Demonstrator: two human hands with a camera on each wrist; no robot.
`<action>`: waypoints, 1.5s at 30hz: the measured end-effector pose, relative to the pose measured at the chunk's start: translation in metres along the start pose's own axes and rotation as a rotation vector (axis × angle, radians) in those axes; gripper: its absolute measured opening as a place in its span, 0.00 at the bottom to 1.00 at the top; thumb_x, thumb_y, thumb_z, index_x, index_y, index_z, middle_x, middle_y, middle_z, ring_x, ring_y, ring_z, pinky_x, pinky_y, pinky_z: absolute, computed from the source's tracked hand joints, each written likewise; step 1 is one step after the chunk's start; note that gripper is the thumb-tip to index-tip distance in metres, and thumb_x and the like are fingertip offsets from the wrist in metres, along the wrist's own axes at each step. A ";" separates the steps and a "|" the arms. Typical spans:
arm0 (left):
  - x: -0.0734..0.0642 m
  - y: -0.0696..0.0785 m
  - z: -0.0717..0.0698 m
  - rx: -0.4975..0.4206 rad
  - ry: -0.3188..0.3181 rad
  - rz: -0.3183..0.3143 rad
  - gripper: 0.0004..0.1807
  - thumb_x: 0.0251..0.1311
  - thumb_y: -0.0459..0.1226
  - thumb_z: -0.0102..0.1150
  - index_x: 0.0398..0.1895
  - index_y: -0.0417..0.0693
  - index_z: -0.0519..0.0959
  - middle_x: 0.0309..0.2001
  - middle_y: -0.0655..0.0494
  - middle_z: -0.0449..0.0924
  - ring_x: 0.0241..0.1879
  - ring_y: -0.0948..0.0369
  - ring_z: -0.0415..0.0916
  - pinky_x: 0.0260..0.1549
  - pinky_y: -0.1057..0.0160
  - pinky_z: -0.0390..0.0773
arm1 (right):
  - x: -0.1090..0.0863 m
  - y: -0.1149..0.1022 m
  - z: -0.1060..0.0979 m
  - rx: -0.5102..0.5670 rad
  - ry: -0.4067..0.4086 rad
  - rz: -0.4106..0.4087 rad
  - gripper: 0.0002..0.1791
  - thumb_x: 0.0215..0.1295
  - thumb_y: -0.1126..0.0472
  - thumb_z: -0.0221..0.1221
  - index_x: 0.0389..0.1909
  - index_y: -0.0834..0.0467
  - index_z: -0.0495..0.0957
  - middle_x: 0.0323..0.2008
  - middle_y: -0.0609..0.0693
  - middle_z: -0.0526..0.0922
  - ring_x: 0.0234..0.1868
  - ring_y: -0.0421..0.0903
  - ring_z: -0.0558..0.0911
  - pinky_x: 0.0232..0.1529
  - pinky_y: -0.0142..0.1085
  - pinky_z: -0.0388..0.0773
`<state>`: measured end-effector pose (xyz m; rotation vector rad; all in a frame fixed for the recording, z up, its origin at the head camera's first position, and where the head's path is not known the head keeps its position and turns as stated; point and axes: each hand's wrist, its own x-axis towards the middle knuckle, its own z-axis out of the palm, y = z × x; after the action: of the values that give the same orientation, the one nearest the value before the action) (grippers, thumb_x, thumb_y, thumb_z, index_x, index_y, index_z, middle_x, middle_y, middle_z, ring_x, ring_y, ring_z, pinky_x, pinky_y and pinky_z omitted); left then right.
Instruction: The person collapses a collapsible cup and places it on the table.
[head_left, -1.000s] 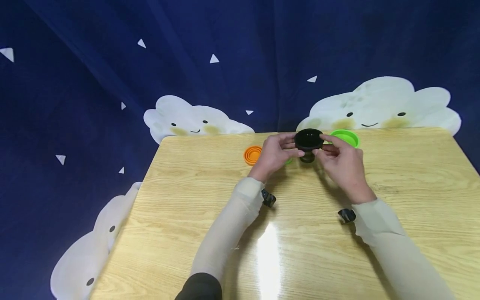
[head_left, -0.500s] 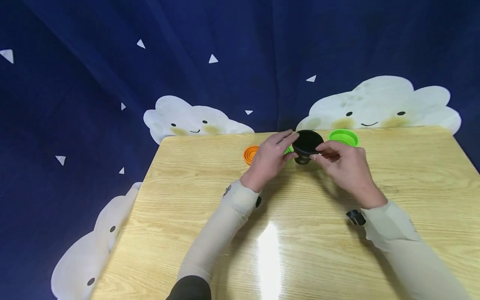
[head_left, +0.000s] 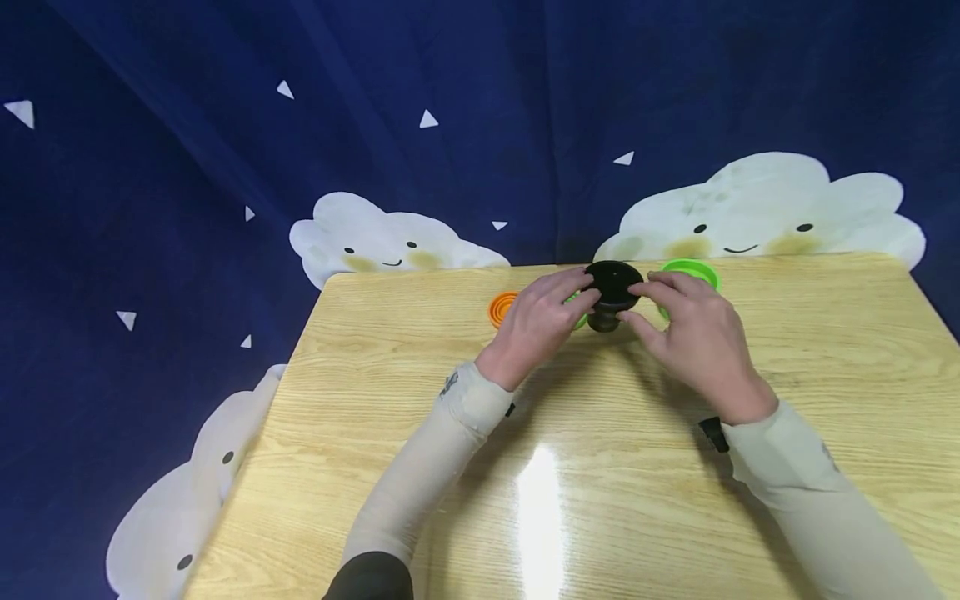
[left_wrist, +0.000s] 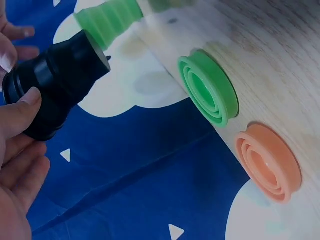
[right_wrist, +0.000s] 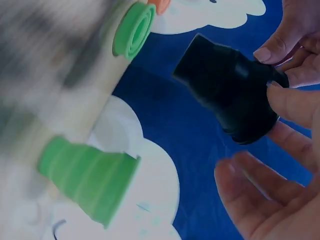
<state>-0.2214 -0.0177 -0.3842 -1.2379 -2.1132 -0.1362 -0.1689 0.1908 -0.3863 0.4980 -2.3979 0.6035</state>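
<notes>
A black collapsible cup [head_left: 612, 287], extended with its wide mouth up, is held above the far side of the table. My left hand [head_left: 534, 327] grips its left side, fingers at the rim; in the left wrist view the thumb lies against the cup's ribbed wall. My right hand [head_left: 699, 346] pinches the opposite rim between thumb and fingers, while other fingers spread free in the right wrist view. An extended green cup [right_wrist: 90, 177] stands right of the black one. A collapsed green cup [left_wrist: 209, 89] and a collapsed orange cup [left_wrist: 269, 164] lie to its left.
The wooden table [head_left: 615, 500] ends at its far edge just behind the cups. A dark blue curtain [head_left: 480, 83] with white clouds hangs behind it. Both forearms in pale sleeves reach across the tabletop.
The black cup has shifted slightly left. My left fingers have moved up over its rim, and my right wrist has moved a little outward. The other cups stay put.
</notes>
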 end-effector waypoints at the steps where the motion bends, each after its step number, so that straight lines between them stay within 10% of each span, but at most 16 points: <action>1: 0.000 0.000 0.000 -0.002 0.009 0.002 0.10 0.60 0.32 0.56 0.44 0.46 0.81 0.48 0.50 0.78 0.53 0.57 0.71 0.59 0.65 0.62 | 0.001 -0.001 -0.001 -0.012 0.010 -0.034 0.20 0.48 0.52 0.68 0.41 0.58 0.82 0.44 0.57 0.79 0.41 0.54 0.77 0.32 0.49 0.76; 9: 0.002 0.004 -0.004 -0.010 0.057 0.025 0.11 0.63 0.29 0.50 0.43 0.44 0.80 0.47 0.50 0.78 0.52 0.57 0.72 0.59 0.67 0.61 | 0.005 -0.004 -0.002 -0.002 0.039 -0.248 0.16 0.43 0.65 0.69 0.37 0.61 0.82 0.41 0.56 0.79 0.43 0.54 0.76 0.42 0.48 0.76; 27: -0.002 0.012 -0.002 -0.037 0.074 0.058 0.12 0.63 0.35 0.47 0.42 0.41 0.79 0.42 0.52 0.79 0.43 0.59 0.76 0.53 0.66 0.70 | 0.003 -0.006 0.001 -0.025 0.110 -0.238 0.05 0.45 0.62 0.55 0.21 0.61 0.75 0.25 0.53 0.78 0.28 0.51 0.76 0.26 0.44 0.75; 41: -0.005 0.013 -0.005 -0.071 0.061 -0.009 0.16 0.64 0.37 0.50 0.51 0.36 0.75 0.42 0.50 0.81 0.39 0.61 0.78 0.44 0.69 0.75 | 0.003 -0.008 -0.002 0.035 -0.006 -0.264 0.14 0.59 0.62 0.55 0.43 0.66 0.76 0.34 0.58 0.81 0.33 0.53 0.81 0.30 0.47 0.79; 45: -0.002 0.014 -0.006 -0.223 0.037 -0.102 0.17 0.63 0.37 0.50 0.53 0.39 0.74 0.40 0.53 0.81 0.35 0.63 0.78 0.40 0.72 0.75 | 0.001 -0.007 0.002 0.041 0.007 -0.264 0.15 0.59 0.65 0.55 0.46 0.68 0.75 0.34 0.60 0.81 0.33 0.54 0.81 0.29 0.48 0.79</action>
<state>-0.2067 -0.0142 -0.3845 -1.2423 -2.1747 -0.4469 -0.1676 0.1838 -0.3846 0.8121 -2.2661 0.5357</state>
